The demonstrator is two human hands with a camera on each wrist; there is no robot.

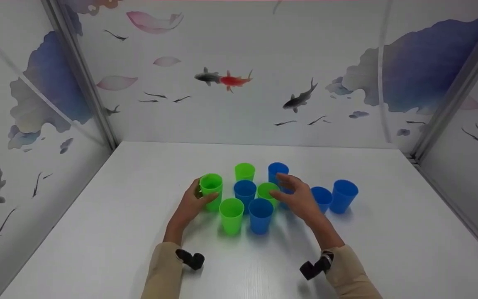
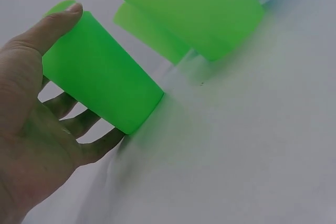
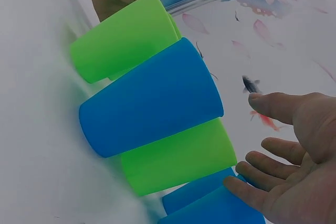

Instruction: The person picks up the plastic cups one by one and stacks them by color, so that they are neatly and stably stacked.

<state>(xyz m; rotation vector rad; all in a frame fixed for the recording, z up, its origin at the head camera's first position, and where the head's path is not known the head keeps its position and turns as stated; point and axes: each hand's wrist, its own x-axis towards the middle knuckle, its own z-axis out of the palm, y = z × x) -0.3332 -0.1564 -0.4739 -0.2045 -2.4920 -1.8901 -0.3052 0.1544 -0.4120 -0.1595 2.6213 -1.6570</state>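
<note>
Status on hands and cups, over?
Left hand grips leftmost green cup. Right hand open, empty. Other cups clustered between them.

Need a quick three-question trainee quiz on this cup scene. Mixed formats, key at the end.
1. Multiple choice: what colour is the cup that the left hand grips?
A) blue
B) green
C) red

2. True or false: the right hand is wrapped tightly round a cup.

3. Fill in: in the head view, the front green cup stands to the ____ of the front blue cup.

Key:
1. B, green.
2. False; the right hand is open among the cups and grips none of them.
3. left
</note>
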